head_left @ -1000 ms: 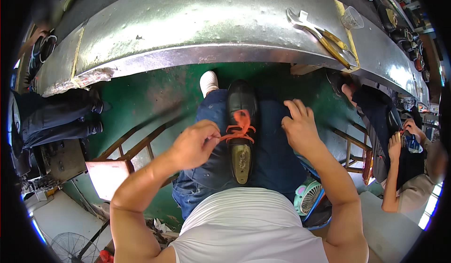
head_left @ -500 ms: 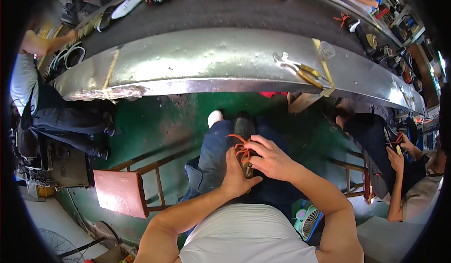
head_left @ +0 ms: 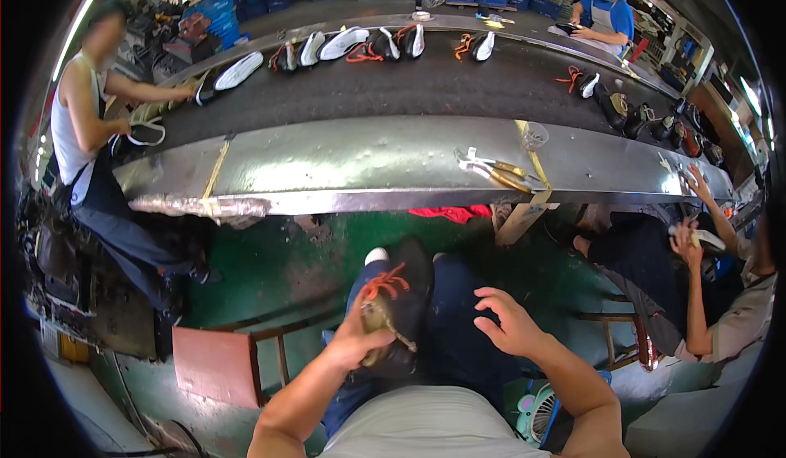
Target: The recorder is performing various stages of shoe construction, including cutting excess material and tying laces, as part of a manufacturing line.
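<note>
Over my lap, a black shoe [head_left: 416,282] with bright orange laces [head_left: 386,279] is gripped by my left hand [head_left: 354,342], the thumb over its opening. Inside, the shoe has a tan-olive lining or filling, with a short cord hanging toward me. The toe points away from me, and motion blurs the outline slightly. My right hand [head_left: 506,324] hangs off to the right of the shoe over my right thigh, fingers half curled and apart, touching nothing.
Ahead runs a metal bench edge [head_left: 327,163] carrying lasting pliers [head_left: 499,171], with a dark conveyor belt [head_left: 344,90] behind bearing several shoes. At left stands a stool [head_left: 216,363] with a reddish seat; at lower right, a mint fan [head_left: 539,415]. Co-workers handle shoes on both sides.
My right hand has let go of the orange laces and moved right. My left hand has raised the shoe and moved left. The view has tilted up.
</note>
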Tool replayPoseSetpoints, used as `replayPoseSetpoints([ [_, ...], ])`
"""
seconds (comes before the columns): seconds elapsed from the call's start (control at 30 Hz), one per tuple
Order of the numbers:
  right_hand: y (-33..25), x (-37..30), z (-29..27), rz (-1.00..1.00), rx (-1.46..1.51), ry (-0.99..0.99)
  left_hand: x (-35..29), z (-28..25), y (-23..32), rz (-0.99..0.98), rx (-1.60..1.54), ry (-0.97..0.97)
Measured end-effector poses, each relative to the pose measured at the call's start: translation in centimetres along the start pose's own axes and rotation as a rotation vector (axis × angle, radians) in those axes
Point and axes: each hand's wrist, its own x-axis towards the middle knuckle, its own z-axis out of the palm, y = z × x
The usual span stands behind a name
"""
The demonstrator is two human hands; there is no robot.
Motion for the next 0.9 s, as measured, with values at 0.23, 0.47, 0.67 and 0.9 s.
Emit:
replayPoseSetpoints([
  [0.23, 3.3, 7.9, -6.3, -0.117, -0.4, 0.277, 11.8, -2.3, 16.6, 0.062, 0.055, 0.305],
  [0.47, 8.6, 18.1, -9.8, 0.041, -0.686, 0.378, 38.5, -13.2, 24.6, 0.002, 0.33, 0.615],
  [0.67, 11.5, 20.6, -11.3, -0.019, -0.625, 0.367, 48.6, -26.0, 20.2, 0.041, 1.034, 0.71],
  [0.9, 12.3, 21.6, -12.4, 0.017, -0.601, 0.382, 56.9, -11.8, 19.8, 0.72, 1.624, 0.326],
])
